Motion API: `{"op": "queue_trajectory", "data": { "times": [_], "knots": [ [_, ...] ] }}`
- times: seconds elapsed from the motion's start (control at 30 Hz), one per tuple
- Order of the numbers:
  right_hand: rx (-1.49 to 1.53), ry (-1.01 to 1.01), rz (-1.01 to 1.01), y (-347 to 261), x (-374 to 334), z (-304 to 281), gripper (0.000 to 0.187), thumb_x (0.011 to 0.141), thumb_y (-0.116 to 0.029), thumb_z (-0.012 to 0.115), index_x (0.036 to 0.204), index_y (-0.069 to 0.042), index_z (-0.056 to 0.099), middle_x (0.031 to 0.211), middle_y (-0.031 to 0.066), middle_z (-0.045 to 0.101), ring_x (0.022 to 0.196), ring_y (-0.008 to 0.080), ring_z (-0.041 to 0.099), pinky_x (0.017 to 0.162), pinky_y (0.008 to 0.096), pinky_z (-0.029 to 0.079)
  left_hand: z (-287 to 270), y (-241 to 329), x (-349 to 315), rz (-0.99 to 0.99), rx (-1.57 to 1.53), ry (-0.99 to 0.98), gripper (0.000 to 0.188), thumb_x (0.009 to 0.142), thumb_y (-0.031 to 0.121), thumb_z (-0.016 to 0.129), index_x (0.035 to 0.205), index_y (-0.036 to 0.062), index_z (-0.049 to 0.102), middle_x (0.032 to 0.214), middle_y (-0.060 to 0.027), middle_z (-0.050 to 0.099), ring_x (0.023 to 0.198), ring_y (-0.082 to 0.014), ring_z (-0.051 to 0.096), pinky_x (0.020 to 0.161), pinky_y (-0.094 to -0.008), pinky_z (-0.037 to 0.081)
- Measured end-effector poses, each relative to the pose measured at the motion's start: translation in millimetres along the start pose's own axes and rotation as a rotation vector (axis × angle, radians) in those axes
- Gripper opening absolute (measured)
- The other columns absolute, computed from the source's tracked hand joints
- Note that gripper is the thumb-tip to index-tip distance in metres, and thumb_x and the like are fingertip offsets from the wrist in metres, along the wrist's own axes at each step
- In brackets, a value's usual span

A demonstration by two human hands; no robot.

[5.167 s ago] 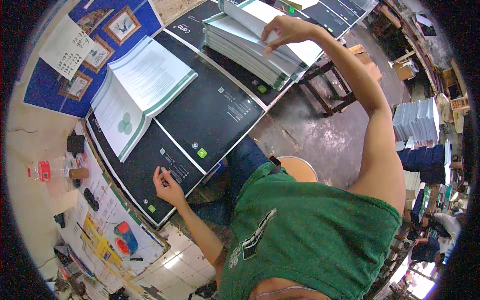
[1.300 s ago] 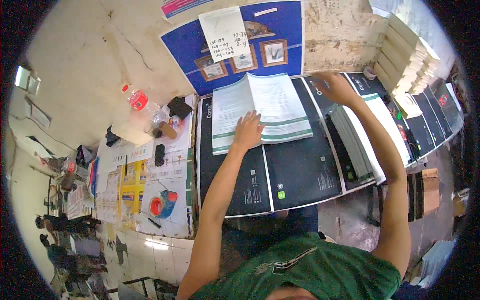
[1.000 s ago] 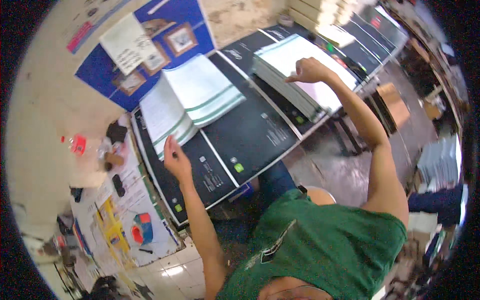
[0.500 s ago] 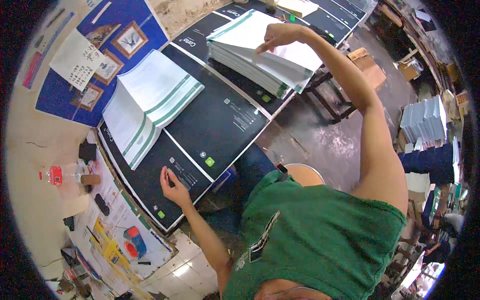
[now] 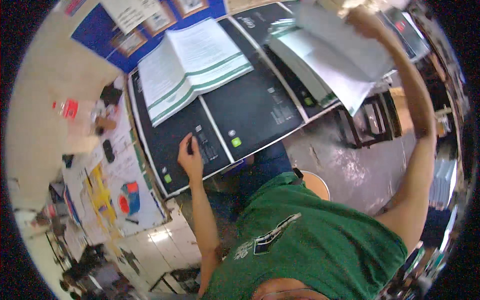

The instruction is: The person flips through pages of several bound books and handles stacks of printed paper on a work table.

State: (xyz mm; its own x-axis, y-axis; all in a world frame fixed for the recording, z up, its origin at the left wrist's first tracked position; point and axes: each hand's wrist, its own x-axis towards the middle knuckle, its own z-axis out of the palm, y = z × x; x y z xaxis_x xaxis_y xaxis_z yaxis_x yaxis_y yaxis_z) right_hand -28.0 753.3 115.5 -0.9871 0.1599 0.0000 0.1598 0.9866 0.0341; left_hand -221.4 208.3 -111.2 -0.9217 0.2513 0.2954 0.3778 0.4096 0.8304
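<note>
My right hand (image 5: 367, 22), smeared by motion, grips the upper edge of a large printed sheet (image 5: 340, 45) at the far right. The sheet bows upward off a thick stack of similar white sheets with green bands (image 5: 300, 57), its near corner hanging past the table edge. My left hand (image 5: 191, 159) hovers over the near left part of the table, fingers loosely curled, a gap between thumb and forefinger, nothing visible in it. Beyond it lies a creased spread of printed sheets (image 5: 212, 55) with green bands, its left half folded at an angle.
Black boards with white edges cover the table (image 5: 255, 107). A side table (image 5: 145, 215) with papers and a red-and-blue tape dispenser (image 5: 129, 197) stands at left, near a clear bottle with a red label (image 5: 66, 108). A dark wooden stool (image 5: 367, 120) and a round seat (image 5: 316, 186) stand on the right.
My right hand has moved right and away, peeling the sheet up from the stack. My left hand stays over the near table. The whole view has shifted.
</note>
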Motion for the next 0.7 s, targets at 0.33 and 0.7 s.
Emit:
{"op": "queue_trajectory", "data": {
  "times": [0.33, 0.7],
  "knots": [
    [0.16, 0.191, 0.253, -48, -119, -108, 0.018, 0.087, -0.021, 0.062, 0.083, -0.004, 0.066, 0.076, 0.0128, 0.062, 0.071, 0.0279, 0.059, 0.067, 0.0413, 0.048, 15, 30, 13, -0.122, -0.281, -0.148, 0.027, 0.092, 0.017, 0.064, 0.115, 0.0026, 0.064, 0.113, -0.0092, 0.066, 0.108, -0.0196, 0.061, 0.094, -0.033, 0.047],
    [0.134, 0.268, 0.089, -76, -33, -170, 0.024, 0.09, -0.021, 0.063, 0.074, -0.003, 0.065, 0.068, 0.0072, 0.057, 0.064, 0.0185, 0.054, 0.061, 0.0361, 0.046, 62, 132, 56, -0.535, -1.197, -0.495, 0.067, 0.098, 0.051, 0.044, 0.148, 0.0085, 0.028, 0.145, -0.0153, 0.041, 0.131, -0.0271, 0.043, 0.109, -0.0445, 0.034]
  ]
}}
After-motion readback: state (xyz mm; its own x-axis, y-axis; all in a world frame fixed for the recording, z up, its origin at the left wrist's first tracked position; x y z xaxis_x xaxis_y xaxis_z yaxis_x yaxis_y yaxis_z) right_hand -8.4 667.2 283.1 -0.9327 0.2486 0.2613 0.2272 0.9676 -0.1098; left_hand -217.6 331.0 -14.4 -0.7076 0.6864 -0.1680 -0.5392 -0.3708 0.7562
